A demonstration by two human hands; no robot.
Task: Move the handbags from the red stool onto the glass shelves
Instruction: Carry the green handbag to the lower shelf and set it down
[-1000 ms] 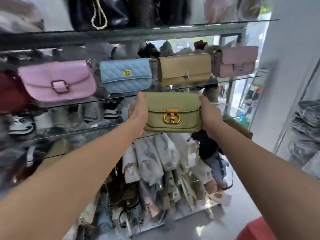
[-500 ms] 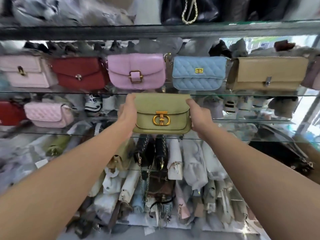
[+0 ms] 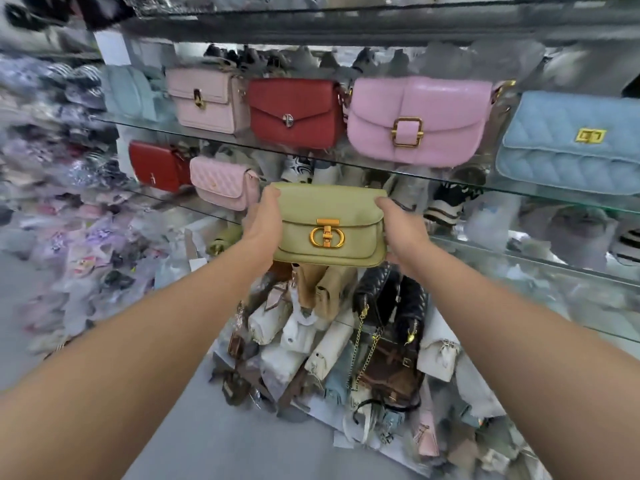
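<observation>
Floor: plain grey floor (image 3: 225, 438), running up the middle.
Heap: white-wrapped bundles (image 3: 304, 337) tumbled together on that floor, leaning every way.
Top of the heap: black quilted bag with a gold chain (image 3: 377, 299), chain dangling over a brown strapped bag (image 3: 391, 372).
Left side: blurred stacks of small pastel packets (image 3: 79, 244), too smeared to read.
Far back: black-and-white striped shoes (image 3: 446, 202), right of centre.
</observation>
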